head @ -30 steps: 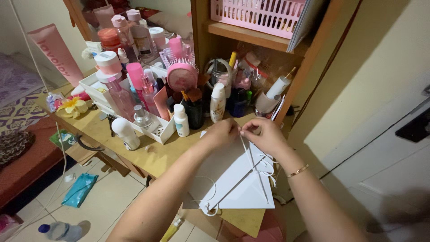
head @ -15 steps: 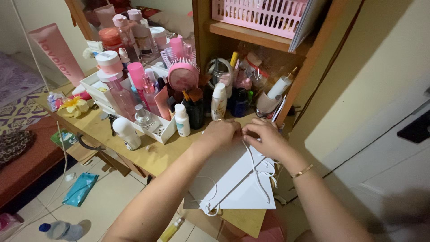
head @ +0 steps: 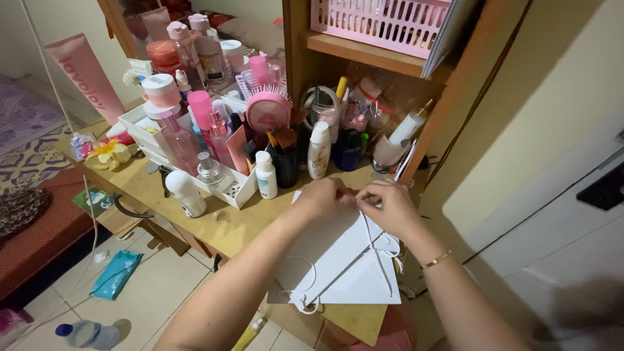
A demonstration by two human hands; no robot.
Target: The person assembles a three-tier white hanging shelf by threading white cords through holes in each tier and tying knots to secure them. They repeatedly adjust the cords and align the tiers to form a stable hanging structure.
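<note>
1. Where the wooden desk (head: 214,227) meets a yellow wall, two bare hands meet over a flat white paper bag (head: 338,260).
2. Left hand (head: 325,198) is curled, fingertips pinched at the bag's top edge.
3. Right hand (head: 390,207) is also pinched there, gripping the bag's white cord (head: 377,244), fingertips almost touching those of the left.
4. A thin bracelet (head: 437,260) circles the right wrist.
5. The bag lies flat on the near right part of the desk, its lower end reaching the front edge; a second cord loop (head: 305,286) trails across its lower left.
6. Just behind the hands stand a small white bottle (head: 265,175), a taller white bottle (head: 318,151) and a round pink hairbrush (head: 268,112).
7. Left of them, a white organiser tray (head: 227,192) holds pink and clear bottles.
8. A pink basket (head: 383,23) sits on a shelf above.
9. On the tiled floor lie a blue packet (head: 116,273) and a plastic bottle (head: 88,335).
</note>
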